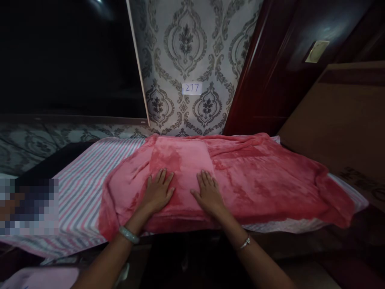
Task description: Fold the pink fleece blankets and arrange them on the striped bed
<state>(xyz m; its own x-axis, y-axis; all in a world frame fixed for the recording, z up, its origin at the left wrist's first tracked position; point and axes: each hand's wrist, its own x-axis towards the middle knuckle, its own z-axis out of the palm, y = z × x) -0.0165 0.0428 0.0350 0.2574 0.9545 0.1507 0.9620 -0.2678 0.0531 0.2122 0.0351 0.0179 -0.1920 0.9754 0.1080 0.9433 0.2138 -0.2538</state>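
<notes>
A pinkish-red plush cloth (pixel 270 180) lies spread over a striped cover; whether it is a garment or a blanket I cannot tell. A smoother, lighter band, perhaps a folded layer (pixel 192 154), runs across it left of its middle. My left hand (pixel 158 192) rests flat on the cloth with fingers spread, a pale bangle at the wrist. To its right, my right hand (pixel 208 192) also lies flat on the plush, fingers stretched out, thumb pointing inward. Neither hand grips anything. Small creases and darker brushed patches mark the cloth around them.
The striped cover (pixel 87 172) shows at the left. Behind stand a patterned wall with a paper label "277" (pixel 191 88) and a large dark screen (pixel 66 60). A cardboard box (pixel 339 116) borders the right side, by a dark red wooden panel (pixel 270 72).
</notes>
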